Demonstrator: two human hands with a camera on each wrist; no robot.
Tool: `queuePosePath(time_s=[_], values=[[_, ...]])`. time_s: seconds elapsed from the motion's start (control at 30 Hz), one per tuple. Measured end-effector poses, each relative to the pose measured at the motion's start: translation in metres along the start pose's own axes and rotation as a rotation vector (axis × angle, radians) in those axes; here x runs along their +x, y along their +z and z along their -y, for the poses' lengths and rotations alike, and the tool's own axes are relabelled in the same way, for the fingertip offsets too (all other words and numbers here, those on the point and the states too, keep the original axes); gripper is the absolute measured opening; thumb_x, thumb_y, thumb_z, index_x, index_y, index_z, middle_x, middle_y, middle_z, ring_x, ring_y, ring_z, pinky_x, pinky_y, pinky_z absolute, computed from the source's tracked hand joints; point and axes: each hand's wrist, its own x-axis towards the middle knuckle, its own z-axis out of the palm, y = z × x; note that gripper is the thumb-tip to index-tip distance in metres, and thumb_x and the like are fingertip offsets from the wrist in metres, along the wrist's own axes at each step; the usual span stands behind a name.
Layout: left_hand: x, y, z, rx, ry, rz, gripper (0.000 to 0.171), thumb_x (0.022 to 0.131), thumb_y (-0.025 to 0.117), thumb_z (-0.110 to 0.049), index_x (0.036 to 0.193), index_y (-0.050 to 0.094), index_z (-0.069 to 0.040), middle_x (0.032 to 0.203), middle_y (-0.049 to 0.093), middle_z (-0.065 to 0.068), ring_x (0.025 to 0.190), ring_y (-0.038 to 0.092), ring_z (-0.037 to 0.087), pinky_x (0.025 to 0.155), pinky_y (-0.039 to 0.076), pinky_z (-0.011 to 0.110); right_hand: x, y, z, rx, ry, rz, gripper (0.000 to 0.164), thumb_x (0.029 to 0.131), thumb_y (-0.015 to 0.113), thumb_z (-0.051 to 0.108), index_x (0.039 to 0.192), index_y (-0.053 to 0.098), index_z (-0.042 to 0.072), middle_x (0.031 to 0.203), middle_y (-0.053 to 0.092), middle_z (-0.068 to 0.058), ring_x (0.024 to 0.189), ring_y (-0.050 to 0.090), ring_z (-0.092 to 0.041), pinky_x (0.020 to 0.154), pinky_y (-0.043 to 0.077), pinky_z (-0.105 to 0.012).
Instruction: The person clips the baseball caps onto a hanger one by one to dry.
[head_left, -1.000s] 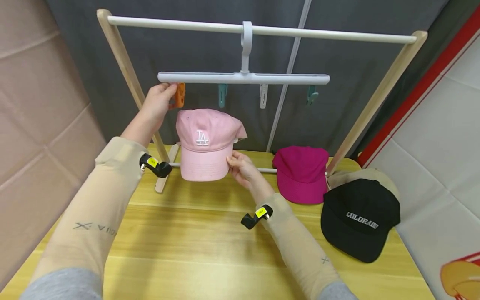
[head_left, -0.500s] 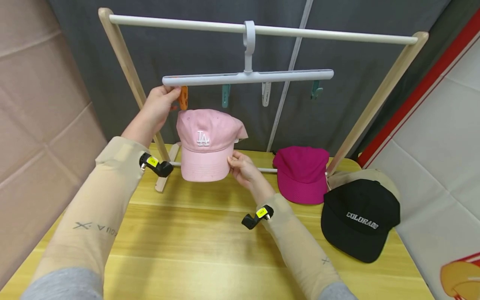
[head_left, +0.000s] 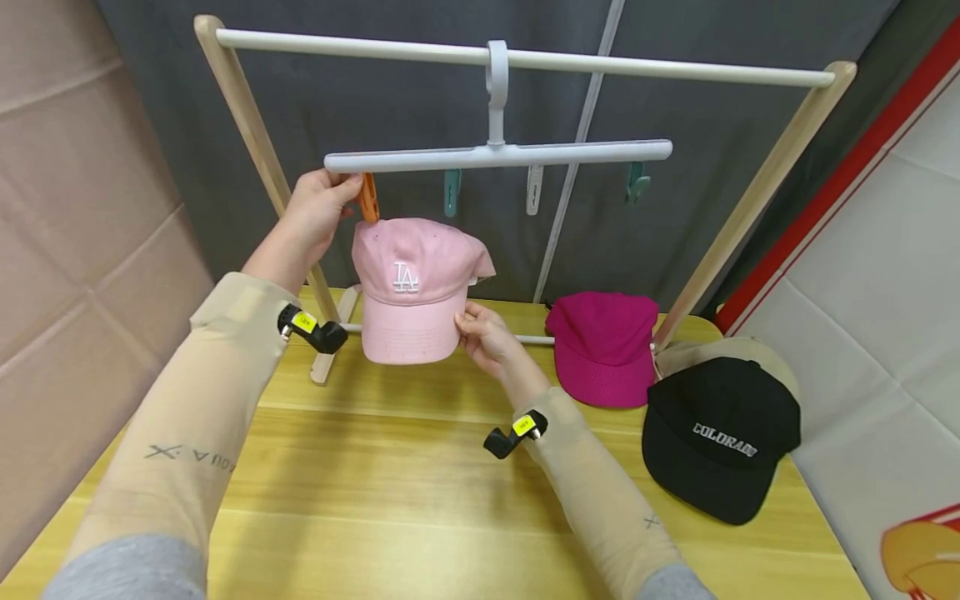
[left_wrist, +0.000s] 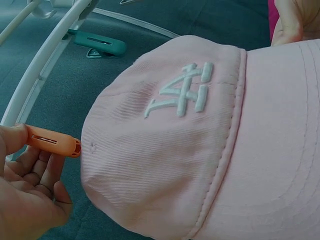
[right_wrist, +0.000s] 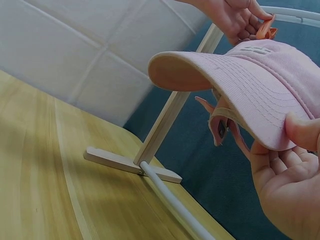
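Observation:
My left hand (head_left: 311,212) pinches an orange clothespin (head_left: 368,198) at the left end of a white hanger (head_left: 420,159). The tip of the clothespin meets the crown of a pink baseball cap (head_left: 408,267) with a white LA emblem; whether it grips the fabric I cannot tell. In the left wrist view, the thumb presses one side of the orange clothespin (left_wrist: 52,141), fingers behind it. My right hand (head_left: 487,337) holds the cap's brim by its right edge. In the right wrist view, its thumb lies on top of the brim (right_wrist: 240,95) and the fingers are underneath.
The hanger hooks over the white rod (head_left: 660,68) of a wooden rack. Teal (head_left: 452,193), white (head_left: 533,190) and another teal clothespin (head_left: 636,183) hang from it. A magenta cap (head_left: 603,350), a black Colorado cap (head_left: 723,442) and a beige cap (head_left: 757,357) lie at the table's right.
The orange clothespin has come down onto the pink cap's crown and tilted slightly. The hanger has shifted a little right, its left end lower. The right hand and cap have stayed nearly still.

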Motion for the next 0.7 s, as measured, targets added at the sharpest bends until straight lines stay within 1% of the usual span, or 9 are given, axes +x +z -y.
queuePosePath(time_s=[0.13, 0.33, 0.47, 0.7], values=[[-0.0005, 0.0008, 0.0004, -0.006, 0.002, -0.024, 0.026, 0.099, 0.053, -0.018, 0.120, 0.058, -0.002, 0.102, 0.058, -0.002, 0.097, 0.047, 0.011, 0.082, 0.032, 0.025, 0.0003, 0.0000, 0.0000, -0.002, 0.000, -0.001, 0.024, 0.097, 0.034, -0.010, 0.120, 0.042, -0.007, 0.079, 0.059, 0.000, 0.070, 0.053, -0.007, 0.063, 0.045, -0.020], [-0.0003, 0.0027, 0.0012, -0.035, 0.010, -0.062, 0.015, 0.098, 0.055, -0.015, 0.107, 0.061, -0.005, 0.093, 0.058, -0.004, 0.092, 0.048, 0.011, 0.080, 0.031, 0.026, 0.0002, 0.0008, -0.0001, 0.000, -0.002, -0.007, 0.022, 0.097, 0.035, -0.010, 0.117, 0.043, -0.006, 0.078, 0.058, 0.000, 0.069, 0.053, -0.007, 0.063, 0.045, -0.020], [-0.0004, 0.0034, 0.0013, -0.045, 0.012, -0.075, 0.010, 0.097, 0.056, -0.014, 0.102, 0.062, -0.007, 0.090, 0.058, -0.004, 0.091, 0.048, 0.011, 0.081, 0.030, 0.027, -0.0001, 0.0015, -0.0004, 0.004, 0.000, -0.015, 0.022, 0.097, 0.035, -0.010, 0.116, 0.043, -0.006, 0.078, 0.058, -0.001, 0.069, 0.054, -0.007, 0.062, 0.045, -0.020], [0.0001, 0.0024, 0.0032, -0.051, 0.040, -0.089, 0.007, 0.096, 0.058, -0.011, 0.095, 0.062, -0.005, 0.081, 0.057, -0.007, 0.086, 0.048, 0.009, 0.080, 0.030, 0.028, 0.0005, 0.0009, -0.0006, 0.001, 0.002, 0.000, 0.022, 0.097, 0.035, -0.010, 0.116, 0.043, -0.006, 0.079, 0.059, -0.001, 0.070, 0.054, -0.007, 0.063, 0.046, -0.020]])
